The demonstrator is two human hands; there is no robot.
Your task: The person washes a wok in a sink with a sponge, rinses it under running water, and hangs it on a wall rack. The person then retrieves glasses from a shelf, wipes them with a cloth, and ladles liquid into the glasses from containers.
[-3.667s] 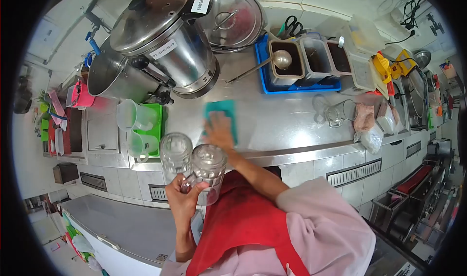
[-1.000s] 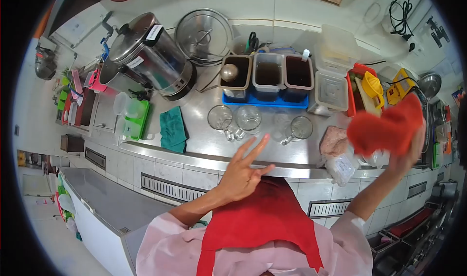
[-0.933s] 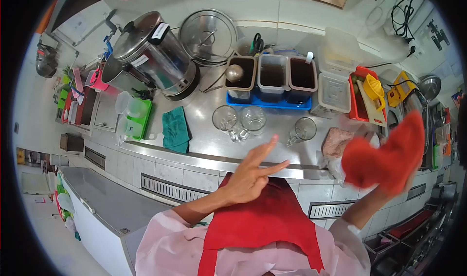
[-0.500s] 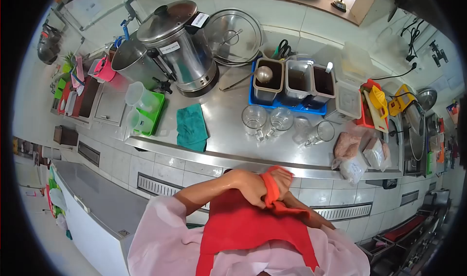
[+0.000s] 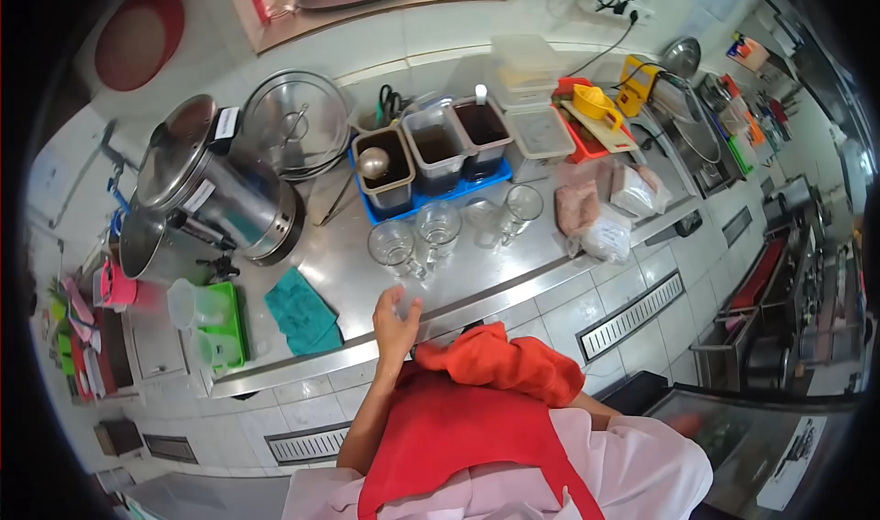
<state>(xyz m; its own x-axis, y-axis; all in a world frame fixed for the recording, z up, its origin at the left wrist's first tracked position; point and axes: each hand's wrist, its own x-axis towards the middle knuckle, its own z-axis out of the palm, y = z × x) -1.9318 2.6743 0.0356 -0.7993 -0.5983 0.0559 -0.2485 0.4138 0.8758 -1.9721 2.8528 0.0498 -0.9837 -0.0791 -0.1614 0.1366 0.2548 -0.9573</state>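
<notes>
My left hand [image 5: 396, 328] reaches up at the counter's front edge, thumb and fingers apart, with nothing in it. Just beyond its fingertips stands a clear glass mug [image 5: 392, 245], not touched. Beside that are a second glass mug [image 5: 439, 224] and, further right, a third glass mug [image 5: 522, 208]. A bunched red cloth [image 5: 513, 362] covers my right hand, which carries it in front of the red apron [image 5: 458, 437]; the fingers are hidden beneath it.
Behind the mugs, a blue tray [image 5: 440, 190] bears containers of dark liquid, one with a ladle [image 5: 373, 163]. Left stand a large steel urn [image 5: 229, 195], a green tray [image 5: 235, 323] with plastic cups and a teal cloth [image 5: 302, 311]. Bagged food [image 5: 605, 236] lies right.
My left hand has let go of the red cloth and stretched out towards the mugs. The cloth now lies over my right hand, to the right. The whole view has turned rightward.
</notes>
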